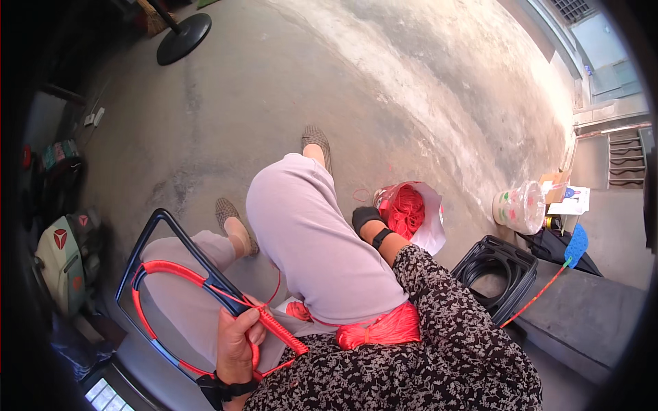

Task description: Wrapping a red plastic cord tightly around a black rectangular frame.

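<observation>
My left hand (236,339) is closed around a black frame (205,277) with rounded corners, at the lower left. Red cord is wound tightly along one bar of it, and a hoop with red and dark bands (140,301) lies against the frame. A loose red strand runs up from the frame beside my knee. My right hand (365,216), in a dark covering, is beyond my right thigh, next to a white bag (432,219) holding a tangle of red cord (406,209). Its fingers are hidden. On my lap lies a bundle of red cord (380,329).
Black folded frames (495,274) lie at the right by a grey ledge (582,308). A clear plastic tub (519,209) and a blue fly swatter (577,246) are near it. A round black stand base (184,39) sits far left; a pale green machine (60,264) is at the left.
</observation>
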Available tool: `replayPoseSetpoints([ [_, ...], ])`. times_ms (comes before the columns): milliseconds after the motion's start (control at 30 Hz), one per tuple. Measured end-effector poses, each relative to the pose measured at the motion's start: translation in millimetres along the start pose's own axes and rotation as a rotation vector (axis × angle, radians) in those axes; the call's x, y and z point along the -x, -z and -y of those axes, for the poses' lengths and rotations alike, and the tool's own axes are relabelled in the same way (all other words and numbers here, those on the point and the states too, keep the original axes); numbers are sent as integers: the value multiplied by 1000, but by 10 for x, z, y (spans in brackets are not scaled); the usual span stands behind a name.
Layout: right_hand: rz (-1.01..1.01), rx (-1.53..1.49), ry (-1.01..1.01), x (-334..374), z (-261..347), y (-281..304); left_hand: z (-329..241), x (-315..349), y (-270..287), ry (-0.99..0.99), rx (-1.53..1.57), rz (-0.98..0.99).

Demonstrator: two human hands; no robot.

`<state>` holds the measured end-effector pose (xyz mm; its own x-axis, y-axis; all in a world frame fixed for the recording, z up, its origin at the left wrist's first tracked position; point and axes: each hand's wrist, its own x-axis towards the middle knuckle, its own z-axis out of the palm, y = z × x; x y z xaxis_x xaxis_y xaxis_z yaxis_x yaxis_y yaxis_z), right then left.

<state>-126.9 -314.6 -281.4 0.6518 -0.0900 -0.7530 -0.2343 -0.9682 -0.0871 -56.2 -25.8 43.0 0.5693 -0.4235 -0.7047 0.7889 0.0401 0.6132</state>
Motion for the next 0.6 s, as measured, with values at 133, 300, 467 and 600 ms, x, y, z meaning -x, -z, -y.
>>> replayPoseSetpoints([
  [133,68,-32,85,153,-172,2,29,-1,26,-25,2,24],
  [300,-51,-225,180,420,-371,99,27,-6,49,-57,-23,21],
  [467,-45,-378,113,165,-593,90,45,-13,26,-52,5,30],
  [600,-129,-805,-33,-94,-540,311,34,60,58,-103,-67,-54],
])
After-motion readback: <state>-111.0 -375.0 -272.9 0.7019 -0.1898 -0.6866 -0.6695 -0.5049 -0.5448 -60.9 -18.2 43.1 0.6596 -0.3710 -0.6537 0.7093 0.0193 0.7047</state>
